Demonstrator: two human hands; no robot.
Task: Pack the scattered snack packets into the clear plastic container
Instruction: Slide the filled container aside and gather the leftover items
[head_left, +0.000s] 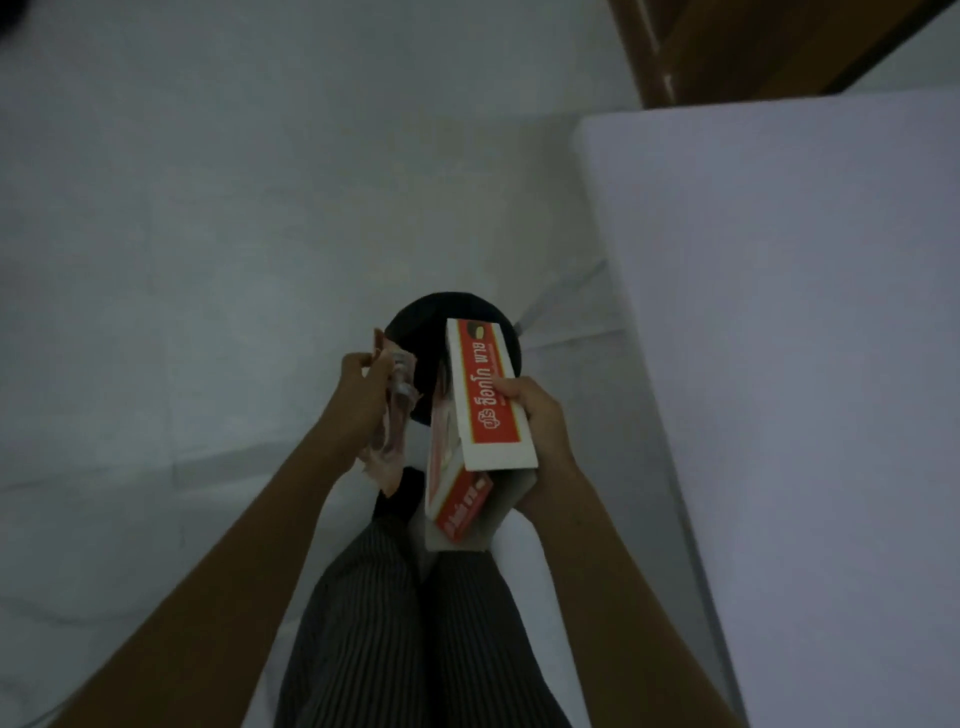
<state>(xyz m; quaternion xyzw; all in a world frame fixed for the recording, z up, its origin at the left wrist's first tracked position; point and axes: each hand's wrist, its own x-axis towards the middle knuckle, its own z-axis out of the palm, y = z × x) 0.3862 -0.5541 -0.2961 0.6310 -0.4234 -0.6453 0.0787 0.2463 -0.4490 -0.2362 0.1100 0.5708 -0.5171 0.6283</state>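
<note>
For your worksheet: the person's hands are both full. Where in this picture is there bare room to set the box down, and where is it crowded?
Free: the wide white floor left of the left hand, and the pale raised surface right of the right hand. Crowded: the middle, where the red-and-white box, crumpled packets, a dark round object and the legs bunch together.

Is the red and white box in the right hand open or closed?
Open. The red and white box in the right hand has its near end flap hanging loose, so the grey inside shows.
</note>
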